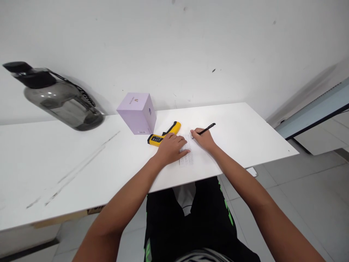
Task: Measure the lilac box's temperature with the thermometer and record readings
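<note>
A black pen (207,128) is held in my right hand (204,139), its tip down at the upper right of a white sheet of paper (187,159) with rows of faint writing. My left hand (172,147) lies flat on the sheet's left side, fingers stretched out and slightly apart. Just beyond that hand, partly covered by it, a yellow and black infrared thermometer gun (174,127) lies on its side. The paper's edges blend into the white table, so its full outline is hard to make out.
A lilac box (137,114) stands behind the thermometer gun, near the wall. Further left, a large grey see-through bottle (64,103) with a black cap stands against the wall. The white table (81,156) has dark scuff marks on its left part; its front edge runs before my lap.
</note>
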A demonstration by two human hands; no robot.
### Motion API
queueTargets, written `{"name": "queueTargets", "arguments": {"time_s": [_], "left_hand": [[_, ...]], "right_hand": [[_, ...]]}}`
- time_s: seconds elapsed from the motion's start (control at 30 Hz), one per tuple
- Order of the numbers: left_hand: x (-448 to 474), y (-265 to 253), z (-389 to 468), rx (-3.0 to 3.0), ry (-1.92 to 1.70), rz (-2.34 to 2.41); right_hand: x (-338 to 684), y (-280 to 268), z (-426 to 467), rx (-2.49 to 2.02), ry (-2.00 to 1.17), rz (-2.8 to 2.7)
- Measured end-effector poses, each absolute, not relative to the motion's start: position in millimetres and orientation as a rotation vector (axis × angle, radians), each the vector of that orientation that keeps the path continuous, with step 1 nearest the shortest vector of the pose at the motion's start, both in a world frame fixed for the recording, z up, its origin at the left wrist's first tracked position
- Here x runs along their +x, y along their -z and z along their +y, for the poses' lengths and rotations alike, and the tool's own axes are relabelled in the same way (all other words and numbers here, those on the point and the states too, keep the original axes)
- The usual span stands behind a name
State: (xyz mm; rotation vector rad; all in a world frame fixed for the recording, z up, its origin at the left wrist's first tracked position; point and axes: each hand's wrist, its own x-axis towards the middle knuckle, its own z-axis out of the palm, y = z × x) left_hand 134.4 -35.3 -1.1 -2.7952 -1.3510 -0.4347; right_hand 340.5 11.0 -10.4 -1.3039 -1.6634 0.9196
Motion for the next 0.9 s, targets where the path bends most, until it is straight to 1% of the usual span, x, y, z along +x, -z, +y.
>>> {"name": "queueTargets", "arguments": {"time_s": [0.3, 0.9], "left_hand": [[134.2, 3.9, -35.5, -2.76, 0.456, -1.32], [133.9, 3.0, -35.2, -2.775, 0.451, -1.325]], "right_hand": [[342.3, 8.5, 12.2, -1.268, -0.963, -1.71], [341.1, 9.2, 9.2, -1.293, -0.884, -1.687]]}}
